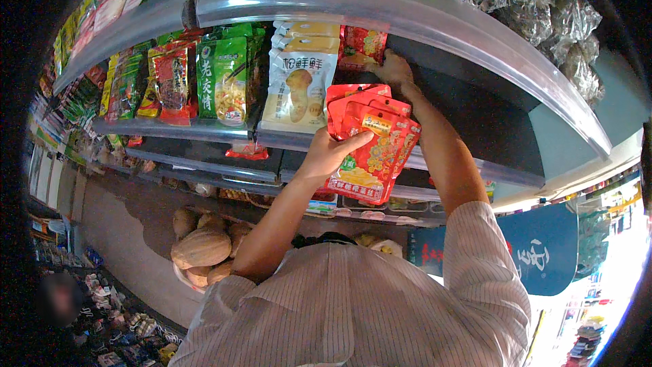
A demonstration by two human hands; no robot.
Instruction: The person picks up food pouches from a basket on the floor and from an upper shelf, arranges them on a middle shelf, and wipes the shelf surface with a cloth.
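Note:
My left hand [333,150] holds a fanned stack of several red food packets [369,163], its thumb pressed across the front one. The packets carry printed writing and a picture of pale shredded food. Deeper in the shelf, my right hand [397,72] touches the lower right edge of another red packet [362,45]. Part of its fingers is hidden, so whether they grip that packet is unclear. Directly left of it stands a row of white and tan pouches [300,81] with a mushroom picture. A green pouch [223,81] stands further left.
A clear plastic shelf edge [316,2] curves above my hands. Dark bagged goods [535,0] hang over the upper right. Red packs [173,81] fill the shelf's left part. Large tan gourds or melons [201,247] lie low on the left. A blue sign board [540,244] stands at right.

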